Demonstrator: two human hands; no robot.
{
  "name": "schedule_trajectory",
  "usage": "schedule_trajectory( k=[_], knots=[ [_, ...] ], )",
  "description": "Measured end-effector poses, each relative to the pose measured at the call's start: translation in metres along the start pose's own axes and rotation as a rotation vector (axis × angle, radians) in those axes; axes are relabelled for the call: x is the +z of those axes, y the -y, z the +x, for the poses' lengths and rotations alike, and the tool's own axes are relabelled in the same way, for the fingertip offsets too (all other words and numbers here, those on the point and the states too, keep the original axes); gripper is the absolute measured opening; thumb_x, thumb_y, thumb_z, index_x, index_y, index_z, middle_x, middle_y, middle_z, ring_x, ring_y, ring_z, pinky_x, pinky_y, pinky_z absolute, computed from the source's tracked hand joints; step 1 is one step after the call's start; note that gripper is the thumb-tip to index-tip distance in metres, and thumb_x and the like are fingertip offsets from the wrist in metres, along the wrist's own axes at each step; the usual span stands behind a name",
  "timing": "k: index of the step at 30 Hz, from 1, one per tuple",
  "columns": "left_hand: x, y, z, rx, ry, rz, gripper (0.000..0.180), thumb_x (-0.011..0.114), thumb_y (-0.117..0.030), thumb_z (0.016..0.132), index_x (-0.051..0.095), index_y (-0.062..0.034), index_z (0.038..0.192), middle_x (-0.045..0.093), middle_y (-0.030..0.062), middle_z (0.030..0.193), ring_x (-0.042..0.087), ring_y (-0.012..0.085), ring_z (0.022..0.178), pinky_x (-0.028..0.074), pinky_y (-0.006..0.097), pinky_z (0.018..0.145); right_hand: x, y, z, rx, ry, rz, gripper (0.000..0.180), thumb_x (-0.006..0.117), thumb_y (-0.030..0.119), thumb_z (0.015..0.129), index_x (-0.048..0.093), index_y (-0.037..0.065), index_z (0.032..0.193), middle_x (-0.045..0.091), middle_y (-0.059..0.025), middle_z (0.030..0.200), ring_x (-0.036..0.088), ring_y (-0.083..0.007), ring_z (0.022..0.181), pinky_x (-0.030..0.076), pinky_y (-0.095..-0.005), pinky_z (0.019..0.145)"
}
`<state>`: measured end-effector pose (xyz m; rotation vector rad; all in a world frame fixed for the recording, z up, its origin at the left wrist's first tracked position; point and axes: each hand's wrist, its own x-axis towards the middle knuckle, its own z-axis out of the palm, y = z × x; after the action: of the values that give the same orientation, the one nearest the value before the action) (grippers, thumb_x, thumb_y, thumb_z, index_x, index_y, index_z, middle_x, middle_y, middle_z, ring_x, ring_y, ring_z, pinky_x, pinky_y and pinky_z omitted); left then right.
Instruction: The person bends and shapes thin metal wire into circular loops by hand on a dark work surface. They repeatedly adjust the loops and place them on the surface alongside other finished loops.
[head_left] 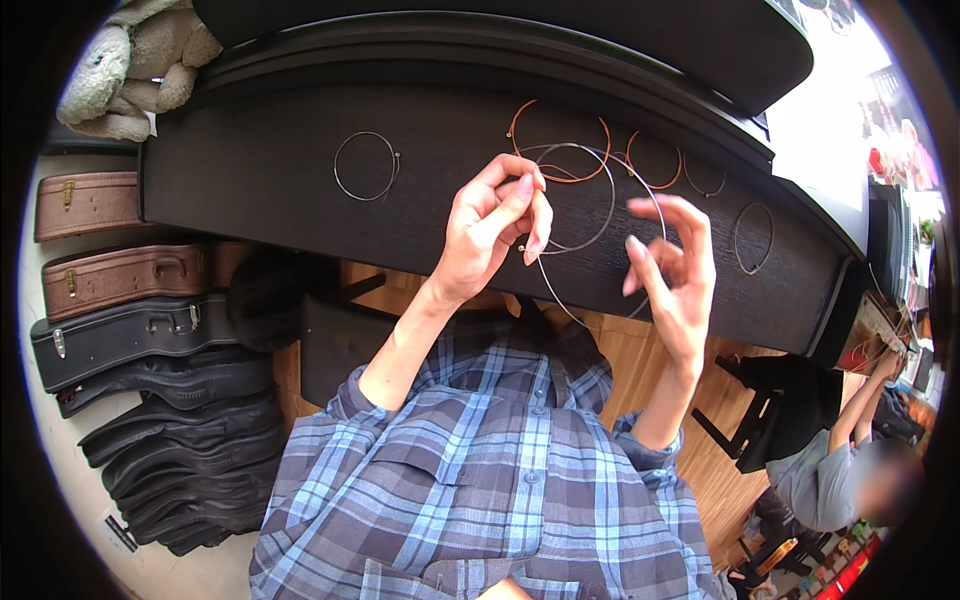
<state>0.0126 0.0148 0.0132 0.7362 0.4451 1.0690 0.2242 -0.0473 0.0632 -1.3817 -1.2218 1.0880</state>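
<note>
- Blue plaid cloth of the shirt [470, 450] filled the near part of my view, below both hands.
- Left hand [495, 215]: thumb and forefinger were closed in a pinch on the silver wire [613, 195]. One end of the wire, with a small bead-like tip, showed just beside the lower fingertips.
- Right hand [675, 270]: fingers were curled but parted from the thumb, and slightly blurred. Wire passed close by; I could not tell whether it touched them.
- The silver wire formed loose loops between the hands, its lowest bend showing in front of the black surface [250, 170]. I judged it very light, thin and springy, smooth enough to slip, and liable to kink if bent sharply. I rated the tipped end and the crossing of the loops as the best holds.
- The front edge of the surface ran close by the hands and could have caught a low loop. I found the widest room leftward, up to the left silver ring [335, 165].
- Behind the loops lay two copper-coloured coils [572, 181], a snag risk; the right silver ring [736, 238] limited the right side.
- Farthest, the raised black panel [650, 40] bounded forward travel.
</note>
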Motion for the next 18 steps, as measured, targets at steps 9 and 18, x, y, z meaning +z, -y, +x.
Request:
schedule_trajectory(
  k=[9,18],
  knots=[
    [0.002,-0.005,-0.004,-0.154,0.132,0.185,0.016,0.046,-0.015,0.108,0.053,-0.0009,0.109,0.061,0.0075,0.071,0.058,0.0108,0.056,0.046,0.023,0.048,0.026,-0.017,0.034,-0.226,0.186,0.098,0.057,0.067,-0.006,0.09,0.048,0.003,0.143,0.046,-0.0163,0.15,0.062,-0.0071,0.077,0.056,-0.0235,0.074],
    [0.006,-0.008,-0.003,-0.217,0.198,0.194,0.017,0.049,-0.013,0.106,0.056,0.0034,0.104,0.061,0.0086,0.067,0.055,0.0103,0.05,0.043,0.023,0.046,0.03,-0.034,0.029,-0.172,0.112,0.307,0.018,0.072,-0.005,0.089,0.064,-0.001,0.105,0.069,-0.0094,0.098,0.072,-0.0184,0.094,0.059,-0.031,0.086]
  ],
)
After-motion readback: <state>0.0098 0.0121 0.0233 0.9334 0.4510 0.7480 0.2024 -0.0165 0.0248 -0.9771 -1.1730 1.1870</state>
